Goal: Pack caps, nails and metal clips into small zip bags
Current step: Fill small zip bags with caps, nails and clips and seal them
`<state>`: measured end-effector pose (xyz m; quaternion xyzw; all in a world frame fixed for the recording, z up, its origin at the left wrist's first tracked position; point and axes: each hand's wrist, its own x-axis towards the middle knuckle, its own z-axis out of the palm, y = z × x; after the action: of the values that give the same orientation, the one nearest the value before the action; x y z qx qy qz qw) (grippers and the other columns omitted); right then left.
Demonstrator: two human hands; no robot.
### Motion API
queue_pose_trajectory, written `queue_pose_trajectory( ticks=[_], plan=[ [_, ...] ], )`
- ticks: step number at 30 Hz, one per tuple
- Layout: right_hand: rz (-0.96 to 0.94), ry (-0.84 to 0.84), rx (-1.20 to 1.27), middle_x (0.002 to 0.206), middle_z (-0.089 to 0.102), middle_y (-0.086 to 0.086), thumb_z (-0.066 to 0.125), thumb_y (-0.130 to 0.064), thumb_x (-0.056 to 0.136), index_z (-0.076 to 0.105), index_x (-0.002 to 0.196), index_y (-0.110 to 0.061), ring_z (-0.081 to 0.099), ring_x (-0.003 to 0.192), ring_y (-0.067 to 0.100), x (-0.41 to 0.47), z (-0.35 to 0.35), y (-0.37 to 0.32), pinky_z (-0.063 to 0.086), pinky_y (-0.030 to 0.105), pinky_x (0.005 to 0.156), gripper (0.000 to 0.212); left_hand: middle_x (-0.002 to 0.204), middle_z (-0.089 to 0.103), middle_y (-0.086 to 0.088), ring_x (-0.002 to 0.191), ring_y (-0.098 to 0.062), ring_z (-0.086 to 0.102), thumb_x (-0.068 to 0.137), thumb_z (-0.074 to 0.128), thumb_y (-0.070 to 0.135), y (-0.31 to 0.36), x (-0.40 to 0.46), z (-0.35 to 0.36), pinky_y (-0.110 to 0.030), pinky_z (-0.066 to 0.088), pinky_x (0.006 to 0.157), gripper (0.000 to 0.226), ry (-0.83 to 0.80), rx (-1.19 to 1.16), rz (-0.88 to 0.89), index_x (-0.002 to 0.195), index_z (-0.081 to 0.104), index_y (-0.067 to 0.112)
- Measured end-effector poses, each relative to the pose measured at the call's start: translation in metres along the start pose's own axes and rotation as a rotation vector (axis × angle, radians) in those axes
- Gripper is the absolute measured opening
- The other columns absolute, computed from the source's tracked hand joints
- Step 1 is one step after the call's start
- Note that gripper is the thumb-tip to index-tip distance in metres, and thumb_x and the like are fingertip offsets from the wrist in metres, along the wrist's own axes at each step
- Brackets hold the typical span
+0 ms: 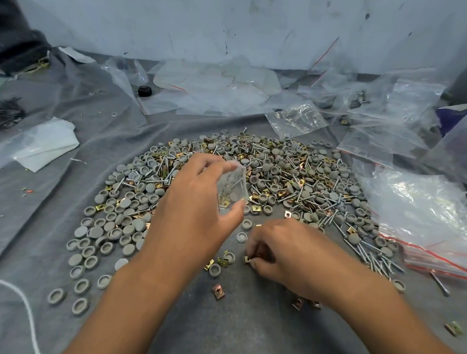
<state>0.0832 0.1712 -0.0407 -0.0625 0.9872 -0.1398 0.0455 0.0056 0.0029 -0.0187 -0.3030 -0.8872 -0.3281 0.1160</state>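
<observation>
A zip bag (232, 188) with caps and nails inside sits mid-frame, pinched in your left hand (199, 204). Your right hand (280, 250), lower centre, pinches a metal clip (246, 259) on the grey cloth (232, 322).

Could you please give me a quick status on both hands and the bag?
Left hand holds small zip bag open, caps and a nail inside. Right hand pinching a metal clip off the cloth. Nothing in the way.
</observation>
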Motion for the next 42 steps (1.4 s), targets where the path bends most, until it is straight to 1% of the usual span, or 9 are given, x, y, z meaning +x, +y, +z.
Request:
queue_pose_trajectory(
  ticks=[4, 9, 14, 18, 23, 28, 31, 38, 42],
  plan=[
    [-0.004, 0.128, 0.164, 0.093, 0.057, -0.021, 0.054, -0.039, 0.097, 0.059, 0.094, -0.037, 0.054, 0.089, -0.002, 0.001, -0.014, 0.005, 0.043, 0.017, 0.077, 0.006, 0.117, 0.048, 0.019, 0.086, 0.008, 0.045, 0.080, 0.067, 0.042, 0.001, 0.000, 0.000, -0.019, 0.039, 0.082, 0.057, -0.005, 0.002, 0.005, 0.134, 0.058, 0.029],
    [-0.090, 0.737, 0.378, 0.087, 0.053, -0.021, 0.060, -0.026, 0.098, 0.060, 0.097, -0.030, 0.054, 0.079, 0.000, 0.001, -0.025, -0.008, 0.038, 0.008, 0.069, 0.004, 0.119, 0.046, 0.021, 0.091, 0.001, 0.042, 0.081, 0.069, 0.042, 0.002, -0.002, 0.001, -0.020, 0.042, 0.082, 0.056, -0.014, 0.022, 0.014, 0.134, 0.056, 0.031],
    [-0.108, 0.773, 0.266, 0.097, 0.063, -0.013, 0.068, -0.025, 0.097, 0.070, 0.108, -0.021, 0.053, 0.079, -0.004, 0.009, -0.018, -0.015, 0.042, 0.011, 0.073, 0.012, 0.118, 0.046, 0.022, 0.092, 0.000, 0.044, 0.084, 0.070, 0.040, 0.004, -0.002, 0.003, -0.022, 0.046, 0.083, 0.052, -0.015, 0.017, 0.018, 0.133, 0.056, 0.032],
    [-0.134, 0.961, 0.288, 0.088, 0.056, -0.025, 0.077, -0.028, 0.091, 0.067, 0.098, -0.023, 0.052, 0.080, -0.003, 0.010, -0.021, -0.017, 0.037, 0.008, 0.073, 0.013, 0.120, 0.046, 0.021, 0.095, 0.000, 0.045, 0.083, 0.069, 0.042, 0.002, -0.002, 0.002, -0.026, 0.050, 0.084, 0.053, -0.021, 0.016, 0.022, 0.133, 0.056, 0.032],
    [-0.154, 0.827, 0.265, 0.102, 0.068, -0.013, 0.072, -0.028, 0.094, 0.073, 0.104, -0.021, 0.060, 0.095, 0.011, 0.018, -0.016, -0.015, 0.050, 0.027, 0.080, 0.012, 0.121, 0.049, 0.018, 0.104, -0.004, 0.051, 0.085, 0.069, 0.035, 0.003, -0.002, 0.001, -0.036, 0.054, 0.086, 0.049, -0.019, -0.010, 0.024, 0.132, 0.059, 0.027],
    [-0.131, 0.775, 0.303, 0.116, 0.063, -0.012, 0.064, -0.021, 0.100, 0.068, 0.122, -0.026, 0.058, 0.103, 0.006, 0.017, -0.028, 0.002, 0.040, 0.016, 0.087, 0.023, 0.122, 0.050, 0.021, 0.110, 0.000, 0.049, 0.088, 0.059, 0.047, 0.008, -0.005, -0.008, -0.027, 0.046, 0.097, 0.046, 0.014, -0.060, 0.092, 0.130, 0.061, 0.028],
    [-0.172, 0.795, 0.341, 0.105, 0.068, -0.011, 0.063, -0.023, 0.097, 0.073, 0.110, -0.022, 0.061, 0.100, 0.006, 0.017, -0.034, 0.005, 0.041, 0.015, 0.084, 0.015, 0.122, 0.053, 0.021, 0.116, 0.001, 0.049, 0.081, 0.068, 0.050, 0.011, -0.005, -0.014, -0.026, 0.042, 0.102, 0.051, 0.013, -0.043, 0.191, 0.128, 0.062, 0.029],
    [-0.253, 0.806, 0.433, 0.099, 0.067, -0.014, 0.062, -0.030, 0.097, 0.070, 0.103, -0.023, 0.062, 0.097, 0.005, 0.009, -0.042, 0.003, 0.043, 0.015, 0.079, 0.012, 0.109, 0.068, 0.019, 0.103, -0.002, 0.064, 0.088, 0.073, 0.019, 0.008, -0.003, -0.013, -0.033, 0.054, 0.086, 0.026, 0.205, -0.171, 0.294, 0.113, 0.070, 0.028],
    [-0.226, 0.791, 0.590, 0.091, 0.064, -0.015, 0.059, -0.035, 0.097, 0.065, 0.095, -0.030, 0.062, 0.083, 0.011, 0.007, -0.041, -0.005, 0.047, 0.022, 0.068, 0.007, 0.098, 0.069, 0.025, 0.092, 0.004, 0.065, 0.087, 0.074, 0.030, 0.013, -0.003, -0.014, -0.014, 0.048, 0.078, 0.019, 0.225, -0.274, 0.184, 0.100, 0.063, 0.039]
  ],
)
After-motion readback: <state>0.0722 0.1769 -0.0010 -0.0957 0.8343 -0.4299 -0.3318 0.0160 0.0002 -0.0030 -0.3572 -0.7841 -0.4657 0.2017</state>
